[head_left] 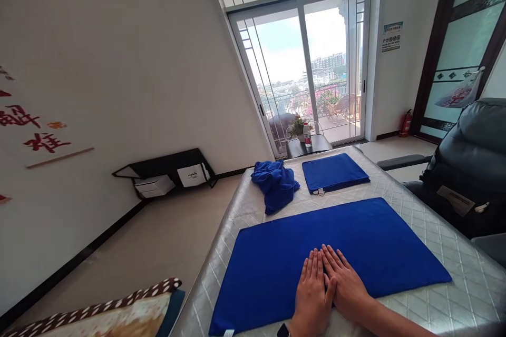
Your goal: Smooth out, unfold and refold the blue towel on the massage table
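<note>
A blue towel point(269, 268) lies spread flat on the quilted, silvery table cover point(419, 303), a white tag at its near left corner. My left hand point(313, 287) rests palm down on its near middle part, fingers stretched out. Beside it, my right hand point(346, 280) also lies flat on the cloth, and the two hands touch along the thumbs. Farther back sits a neatly folded stack of blue towels point(335, 171) with white tags. To the left of that stack is a crumpled blue towel point(275, 181).
A black office chair point(480, 137) stands at the right, its armrest near the table edge. Beyond the far end, a small table point(316, 143) holds a bottle point(307, 136) and a plant point(297, 126). A black rack point(169, 160) with boxes stands along the left wall.
</note>
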### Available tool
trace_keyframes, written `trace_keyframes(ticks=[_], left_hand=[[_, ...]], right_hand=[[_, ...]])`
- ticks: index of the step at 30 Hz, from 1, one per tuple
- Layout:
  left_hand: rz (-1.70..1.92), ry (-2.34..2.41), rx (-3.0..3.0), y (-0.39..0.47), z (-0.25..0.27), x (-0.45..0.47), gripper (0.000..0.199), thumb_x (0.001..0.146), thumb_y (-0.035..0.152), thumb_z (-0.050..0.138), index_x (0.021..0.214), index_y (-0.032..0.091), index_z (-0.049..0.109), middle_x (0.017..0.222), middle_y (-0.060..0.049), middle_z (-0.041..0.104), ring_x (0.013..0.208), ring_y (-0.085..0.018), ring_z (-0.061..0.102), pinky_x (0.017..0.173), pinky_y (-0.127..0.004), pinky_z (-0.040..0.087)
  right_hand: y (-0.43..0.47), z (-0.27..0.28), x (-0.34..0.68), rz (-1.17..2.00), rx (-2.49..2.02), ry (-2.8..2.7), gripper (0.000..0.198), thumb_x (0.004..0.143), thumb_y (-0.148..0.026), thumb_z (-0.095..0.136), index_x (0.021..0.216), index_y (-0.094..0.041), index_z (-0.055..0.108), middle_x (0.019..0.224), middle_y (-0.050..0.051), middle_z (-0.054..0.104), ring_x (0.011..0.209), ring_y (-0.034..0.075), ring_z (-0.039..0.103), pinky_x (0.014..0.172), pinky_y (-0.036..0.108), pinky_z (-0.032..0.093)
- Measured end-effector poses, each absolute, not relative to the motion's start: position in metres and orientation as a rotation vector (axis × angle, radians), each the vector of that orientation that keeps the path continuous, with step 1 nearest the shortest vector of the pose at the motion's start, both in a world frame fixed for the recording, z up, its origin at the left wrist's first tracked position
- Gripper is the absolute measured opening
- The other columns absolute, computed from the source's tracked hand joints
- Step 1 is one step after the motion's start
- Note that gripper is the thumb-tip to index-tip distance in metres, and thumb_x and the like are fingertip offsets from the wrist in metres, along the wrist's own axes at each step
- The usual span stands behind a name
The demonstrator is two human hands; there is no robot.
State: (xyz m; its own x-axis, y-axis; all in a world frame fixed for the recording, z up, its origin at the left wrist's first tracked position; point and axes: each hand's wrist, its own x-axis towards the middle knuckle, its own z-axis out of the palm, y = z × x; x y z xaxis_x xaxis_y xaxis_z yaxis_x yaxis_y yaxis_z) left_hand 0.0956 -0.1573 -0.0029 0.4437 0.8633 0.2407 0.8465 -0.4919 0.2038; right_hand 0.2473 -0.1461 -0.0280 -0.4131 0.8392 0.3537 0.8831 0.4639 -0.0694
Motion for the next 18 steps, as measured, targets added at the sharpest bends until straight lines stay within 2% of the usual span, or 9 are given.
trace_keyframes(ticks=[5,10,14,18], left_hand=[[0.482,1.537,2.608,-0.158,0.003,0.096,0.065,0.101,0.05,0.03,0.156,0.024,0.008,0.161,-0.003,0.019,0.148,-0.026,0.021,0.119,-0.046,0.031],[0.435,1.596,2.577,-0.158,-0.003,0.08,0.068,0.1,0.056,0.029,0.156,0.022,0.009,0.161,-0.005,0.019,0.147,-0.027,0.023,0.119,-0.048,0.031],[0.297,1.761,2.493,-0.157,-0.007,0.038,0.074,0.098,0.062,0.029,0.156,0.02,0.011,0.162,-0.006,0.019,0.148,-0.027,0.022,0.12,-0.046,0.029],[0.163,1.96,2.286,-0.161,-0.007,-0.029,0.082,0.096,0.067,0.024,0.156,0.013,0.012,0.162,-0.009,0.015,0.148,-0.03,0.018,0.121,-0.05,0.023]], right_hand=[[-0.148,-0.02,0.247,-0.167,-1.473,-2.372,0.058,0.096,-0.025,0.035,0.153,-0.021,0.029,0.158,0.005,0.033,0.144,0.024,0.03,0.117,0.045,0.03],[-0.15,-0.016,0.257,-0.07,-1.527,-2.358,0.057,0.102,-0.041,0.027,0.154,-0.017,0.027,0.159,0.008,0.029,0.146,0.023,0.026,0.118,0.044,0.028],[-0.152,-0.02,0.288,-0.039,-1.626,-2.305,0.06,0.101,-0.05,0.027,0.153,-0.02,0.027,0.158,0.006,0.03,0.145,0.022,0.028,0.118,0.044,0.027],[-0.156,-0.031,0.352,-0.131,-1.713,-2.198,0.062,0.1,-0.052,0.028,0.154,-0.022,0.023,0.16,0.003,0.027,0.145,0.022,0.028,0.119,0.045,0.026]])
